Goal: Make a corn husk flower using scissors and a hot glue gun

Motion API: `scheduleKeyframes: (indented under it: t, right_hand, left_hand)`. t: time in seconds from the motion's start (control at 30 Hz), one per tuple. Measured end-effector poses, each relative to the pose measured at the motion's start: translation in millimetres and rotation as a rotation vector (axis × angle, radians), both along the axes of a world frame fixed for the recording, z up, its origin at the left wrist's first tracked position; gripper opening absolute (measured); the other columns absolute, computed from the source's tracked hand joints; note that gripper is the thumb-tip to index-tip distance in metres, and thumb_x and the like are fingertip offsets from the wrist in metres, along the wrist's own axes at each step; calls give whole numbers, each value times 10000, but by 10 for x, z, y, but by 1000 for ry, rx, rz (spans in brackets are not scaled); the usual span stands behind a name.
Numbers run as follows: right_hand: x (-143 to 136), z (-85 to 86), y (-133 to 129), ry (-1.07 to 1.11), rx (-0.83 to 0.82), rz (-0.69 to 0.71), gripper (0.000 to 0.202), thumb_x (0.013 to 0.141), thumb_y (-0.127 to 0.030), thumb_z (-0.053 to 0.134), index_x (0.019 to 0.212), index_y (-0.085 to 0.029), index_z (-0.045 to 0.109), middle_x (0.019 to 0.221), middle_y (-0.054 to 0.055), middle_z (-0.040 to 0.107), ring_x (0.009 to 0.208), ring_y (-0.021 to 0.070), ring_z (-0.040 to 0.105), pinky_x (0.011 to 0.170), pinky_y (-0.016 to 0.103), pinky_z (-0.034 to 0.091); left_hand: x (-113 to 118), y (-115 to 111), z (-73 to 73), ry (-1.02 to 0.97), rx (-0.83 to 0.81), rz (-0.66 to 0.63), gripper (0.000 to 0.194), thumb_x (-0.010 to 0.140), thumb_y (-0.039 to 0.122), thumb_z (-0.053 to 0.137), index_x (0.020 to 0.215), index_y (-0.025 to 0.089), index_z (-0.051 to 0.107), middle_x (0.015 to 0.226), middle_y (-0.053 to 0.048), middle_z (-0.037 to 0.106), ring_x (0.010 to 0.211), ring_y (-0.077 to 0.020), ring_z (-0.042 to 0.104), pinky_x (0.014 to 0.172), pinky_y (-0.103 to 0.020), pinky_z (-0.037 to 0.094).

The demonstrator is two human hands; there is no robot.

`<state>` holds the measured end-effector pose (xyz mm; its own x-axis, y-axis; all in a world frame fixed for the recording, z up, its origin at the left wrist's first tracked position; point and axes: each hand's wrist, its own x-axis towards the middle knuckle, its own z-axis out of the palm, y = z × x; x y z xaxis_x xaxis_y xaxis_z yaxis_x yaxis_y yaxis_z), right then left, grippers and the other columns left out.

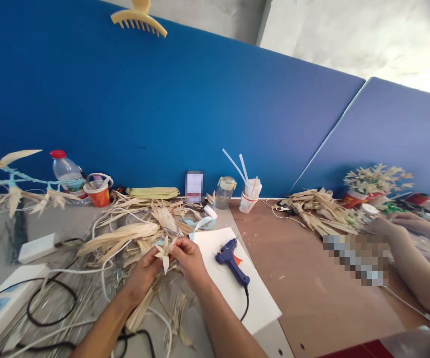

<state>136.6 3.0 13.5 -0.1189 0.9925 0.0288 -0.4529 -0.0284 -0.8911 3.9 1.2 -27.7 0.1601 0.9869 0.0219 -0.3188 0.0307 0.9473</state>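
A small pale flower (164, 254) with pointed petals, apparently of dried husk, is held between my two hands. My left hand (145, 271) grips it from the left with closed fingers. On the other side, my right hand (188, 258) pinches its right edge. Dried husks (125, 236) lie spread behind and below my hands. To the right, a blue glue gun (233, 262) rests on a white sheet (261, 303), its black cord running toward the near edge.
Cables and a power strip (17, 298) lie at left, near a bottle (68, 174) and a red cup (99, 194). A jar (225, 193), a phone (194, 186) and a white cup (248, 199) stand by the blue partition. Another person's arms (408, 253) reach in at right.
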Motion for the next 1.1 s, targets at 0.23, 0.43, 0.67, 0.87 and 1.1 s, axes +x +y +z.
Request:
scheduleKeyframes:
  t: [0.23,0.43,0.67,0.87,1.1]
  right_hand:
    - [-32,14,-36,59,-20,-28,155,653,-259,664,574,-185,554,475,-55,543,458,89,464,550,227,399]
    - [-46,36,-67,98,-30,-22,156,632,-272,668,567,-190,552,469,-53,532,470,97,447,538,235,360]
    - [33,-52,48,-42,1,-204,365,748,-383,583,467,-187,457,448,-51,440,453,80,373,500,235,288]
    - [258,-81,204,-90,26,-466,182,645,-309,652,618,-188,518,502,-75,475,495,85,396,525,226,333]
    - [298,-171,247,-272,38,-528,129,669,-272,543,736,-180,603,509,-72,476,475,101,395,486,232,306]
  left_hand:
    - [-19,1,-4,-63,5,-23,121,722,293,723,754,185,678,685,1,614,630,-145,496,664,-269,417]
    - [21,-30,106,-125,-38,26,149,666,285,768,757,191,696,654,4,602,637,-146,523,630,-260,428]
    - [14,-8,225,-196,-21,182,263,608,347,821,648,166,635,639,-11,611,664,-134,539,679,-246,450]
    - [-45,36,236,-319,-40,252,260,605,277,831,726,180,622,669,14,607,643,-112,545,668,-238,469]
    - [-69,37,272,-338,-44,272,263,596,261,830,754,158,647,680,2,609,615,-107,541,622,-236,469]
